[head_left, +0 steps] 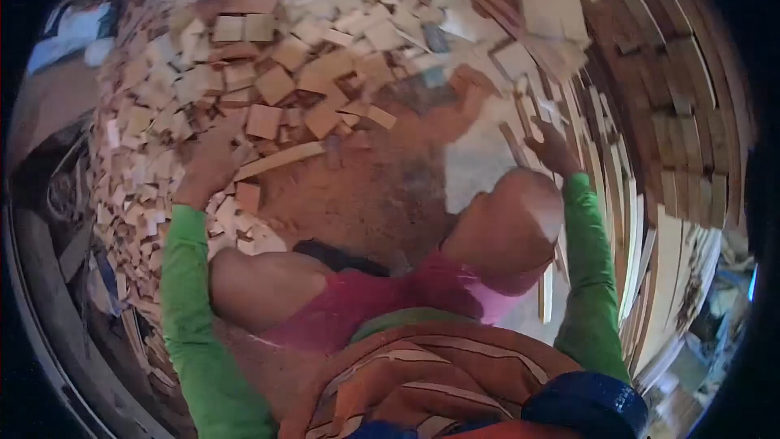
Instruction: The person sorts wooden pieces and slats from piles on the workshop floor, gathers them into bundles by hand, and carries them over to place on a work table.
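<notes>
There on your left, your left hand is down at the heap of wooden blocks, fingers partly curled by the near end of a thin wooden strip along the heap's edge; I can't tell whether it grips anything, so make any hold sure, because those loose pieces could slide. Across to the right, your right hand hangs half-open, nothing clearly held, near long slats: mind their edges.
</notes>
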